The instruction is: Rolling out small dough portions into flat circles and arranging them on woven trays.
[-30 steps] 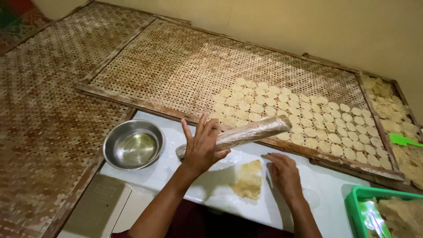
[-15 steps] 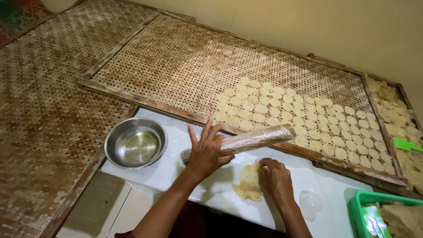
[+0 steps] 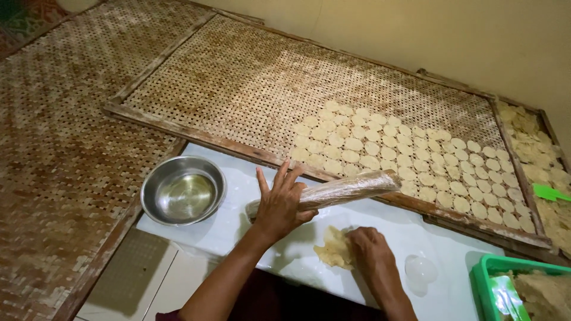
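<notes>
A lump of pale dough lay at lower centre of the frame on a white surface, still thick and uneven, a sign that rolling had barely begun. At far left, an empty woven bamboo mat covered the floor; beside it, at left centre, a steel bowl stood empty on the surface. The left hand rested on a plastic-wrapped rolling pin, fingers spread and palm pressing its near end, the pin lying just above the dough. The right hand lay flat on the dough, fingers together, pressing it down. Behind, a framed bamboo tray held rows of small round discs on its right half only, the left half bare, suggesting roughly half remained to fill. A green basket sat at lower right.
</notes>
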